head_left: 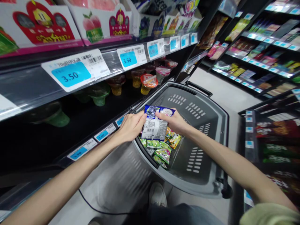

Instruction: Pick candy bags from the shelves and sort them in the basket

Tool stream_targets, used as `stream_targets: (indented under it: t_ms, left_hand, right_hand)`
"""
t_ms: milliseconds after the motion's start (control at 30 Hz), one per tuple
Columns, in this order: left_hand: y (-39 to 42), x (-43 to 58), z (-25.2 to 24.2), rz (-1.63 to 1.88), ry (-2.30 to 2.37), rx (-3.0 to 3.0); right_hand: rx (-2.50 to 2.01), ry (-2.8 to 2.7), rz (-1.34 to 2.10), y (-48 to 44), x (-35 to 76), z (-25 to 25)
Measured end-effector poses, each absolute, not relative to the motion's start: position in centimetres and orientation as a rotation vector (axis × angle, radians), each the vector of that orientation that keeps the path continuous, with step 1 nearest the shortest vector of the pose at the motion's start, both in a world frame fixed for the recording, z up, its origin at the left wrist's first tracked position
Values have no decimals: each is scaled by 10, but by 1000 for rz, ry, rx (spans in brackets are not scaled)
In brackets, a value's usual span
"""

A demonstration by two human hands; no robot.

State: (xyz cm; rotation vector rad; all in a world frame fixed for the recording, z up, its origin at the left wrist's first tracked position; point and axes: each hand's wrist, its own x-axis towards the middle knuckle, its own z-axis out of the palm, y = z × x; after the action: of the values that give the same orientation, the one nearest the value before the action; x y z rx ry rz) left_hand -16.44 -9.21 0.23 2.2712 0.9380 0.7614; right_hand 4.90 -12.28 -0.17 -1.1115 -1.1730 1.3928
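Note:
Both of my hands hold a blue and white snack packet [155, 125] with its back label facing me, above the near left corner of a grey shopping basket [206, 125]. My left hand [131, 126] grips the packet's left edge with fingers curled. My right hand [175, 122] pinches its top right corner. Several green and orange snack packets [161, 150] lie in the basket below the held one.
Store shelves line the left, with blue 3.50 price tags [71, 74] and jelly cups [148, 83] on the lower shelf. More stocked shelves [262, 53] stand on the right. The aisle floor [225, 90] runs ahead beyond the basket. My shoe [157, 194] shows below.

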Motion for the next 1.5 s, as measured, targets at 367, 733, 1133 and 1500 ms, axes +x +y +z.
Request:
stream_targets:
  t_ms: [367, 733, 1133, 1500]
  left_hand:
    - [-92, -163, 3, 768, 935, 2290]
    - [-92, -162, 2, 801, 943, 2299]
    - [-92, -163, -1, 844, 964, 2301]
    - [-97, -161, -6, 992, 873, 2085]
  right_hand:
    - [-1119, -1175, 1380, -123, 48, -2]
    - [-1109, -1172, 1361, -122, 47, 0]
    - [-1151, -1181, 1335, -122, 48, 0]
    - [-1287, -1119, 1224, -122, 55, -2]
